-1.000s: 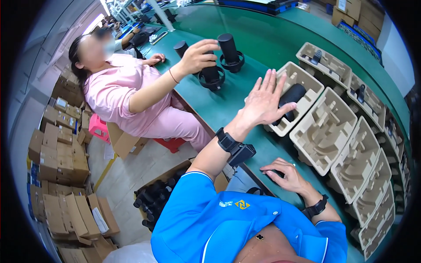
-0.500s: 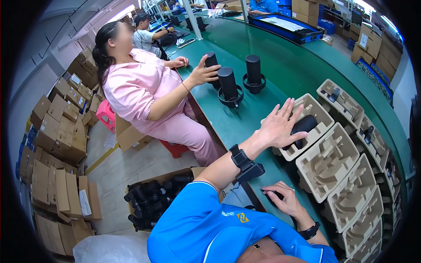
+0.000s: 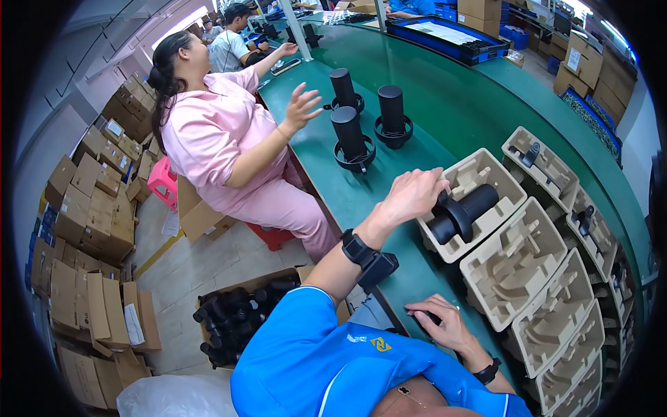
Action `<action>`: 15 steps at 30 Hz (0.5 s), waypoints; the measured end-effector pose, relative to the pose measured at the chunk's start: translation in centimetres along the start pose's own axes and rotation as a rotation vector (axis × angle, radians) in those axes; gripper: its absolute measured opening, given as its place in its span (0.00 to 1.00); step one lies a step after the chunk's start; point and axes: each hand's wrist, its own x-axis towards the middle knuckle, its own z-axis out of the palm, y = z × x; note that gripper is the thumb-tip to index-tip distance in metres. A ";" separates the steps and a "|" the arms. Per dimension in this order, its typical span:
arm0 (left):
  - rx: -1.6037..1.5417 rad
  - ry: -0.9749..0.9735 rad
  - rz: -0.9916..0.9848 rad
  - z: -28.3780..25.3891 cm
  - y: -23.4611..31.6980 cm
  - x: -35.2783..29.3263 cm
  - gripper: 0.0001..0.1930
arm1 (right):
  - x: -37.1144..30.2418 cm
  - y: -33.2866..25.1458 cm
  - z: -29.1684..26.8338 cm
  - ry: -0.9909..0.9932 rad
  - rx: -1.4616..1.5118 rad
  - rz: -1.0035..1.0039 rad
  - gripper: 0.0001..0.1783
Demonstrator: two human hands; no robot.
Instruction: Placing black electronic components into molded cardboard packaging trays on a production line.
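Note:
My left hand (image 3: 415, 198) is at the left rim of a beige moulded pulp tray (image 3: 512, 186), fingers bent together; what they grip, if anything, is hidden. In that tray lies a black cylindrical device with a round collar (image 3: 460, 217), on its side beside my fingers. Lower on the green bench, my right hand (image 3: 450, 325) rests with its fingers curled round something small and dark that I cannot make out. Beyond my left hand stand black cylinders on ring bases: one in front (image 3: 349, 135), one to the right (image 3: 391, 115) and one behind (image 3: 342, 87).
More pulp trays (image 3: 514, 260) line the bench's right side, some with small black parts. A co-worker in pink (image 3: 215, 132) sits at the left, hands raised. A carton of black parts (image 3: 243, 320) stands on the floor. A blue tray (image 3: 448, 38) lies across the bench.
My left hand has drawn back from over the device to the tray's left rim, its spread fingers now bent. The co-worker's hand has left the rear cylinder. My right hand stays about where it was.

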 end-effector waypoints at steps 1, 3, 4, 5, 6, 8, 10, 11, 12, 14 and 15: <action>-0.031 -0.067 -0.019 -0.3 0.0 0.3 0.27 | 0.1 0.0 0.0 0.004 0.000 -0.008 0.11; -0.059 -0.139 -0.039 -0.1 -0.4 0.6 0.26 | 0.0 0.1 0.0 0.003 0.009 0.002 0.11; -0.137 0.015 0.037 0.7 -0.9 0.3 0.26 | 0.0 0.1 0.0 0.000 0.015 0.008 0.11; -0.219 0.172 0.112 1.7 -1.5 0.1 0.27 | -0.1 0.1 -0.1 -0.008 0.018 0.015 0.12; -0.299 0.331 0.186 2.4 -2.1 0.1 0.27 | -0.1 0.0 -0.2 -0.011 0.020 0.016 0.12; -0.094 0.798 0.378 1.7 -4.2 0.8 0.33 | 0.1 -0.1 -0.4 -0.008 0.027 0.020 0.12; -0.004 1.087 0.210 -0.1 -6.1 0.7 0.42 | 0.1 0.1 -0.6 0.010 0.031 0.035 0.12; -0.013 1.189 0.119 -0.8 -7.3 0.9 0.45 | 0.0 0.2 -0.7 0.016 0.028 0.037 0.12; -0.012 1.298 0.018 -1.5 -8.9 0.8 0.49 | 0.0 0.1 -0.6 0.011 0.027 0.029 0.12; -0.042 1.332 -0.018 -1.7 -12.7 1.5 0.49 | 0.0 0.0 -0.4 0.001 0.029 0.019 0.12; -0.075 1.366 -0.054 -1.3 -14.4 1.5 0.49 | 0.1 0.0 -0.2 -0.011 0.034 0.009 0.12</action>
